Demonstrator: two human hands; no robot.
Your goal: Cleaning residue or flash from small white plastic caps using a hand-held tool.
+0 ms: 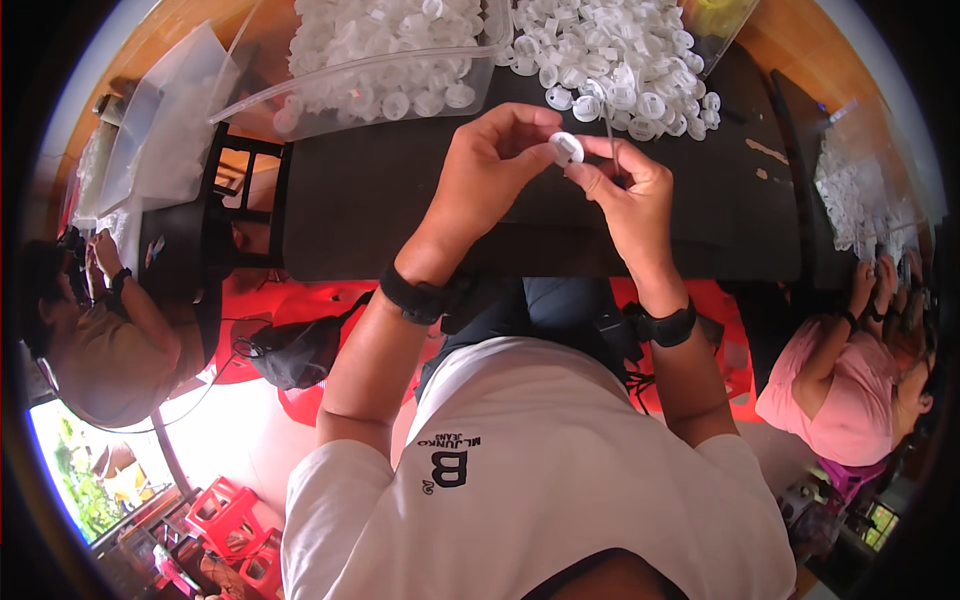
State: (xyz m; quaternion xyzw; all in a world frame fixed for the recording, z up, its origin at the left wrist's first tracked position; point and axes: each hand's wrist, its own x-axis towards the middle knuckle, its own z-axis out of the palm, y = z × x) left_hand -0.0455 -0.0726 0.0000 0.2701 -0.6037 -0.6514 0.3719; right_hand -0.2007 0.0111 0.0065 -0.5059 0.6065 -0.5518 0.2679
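Note:
Above the dark table [380,200], a small white round plastic cap [567,149] with a dark mark on its face is pinched between my two hands. My left hand [497,150] grips its left edge with thumb and finger. From the other side, my right hand [628,185] has thumb and fingertips closed on it. A thin grey stick-like tool [610,140] rises between the right hand's fingers; its kind and lower end cannot be made out. Just beyond the hands lies a heap of similar white caps [620,65].
A clear plastic bin [350,125] full of white pieces stands at the far left of the table. A yellowish container [718,18] is at the far right. Co-workers sit at other tables, one at left [120,340], one in pink at right [840,390]. Red stools [228,515] stand at lower left.

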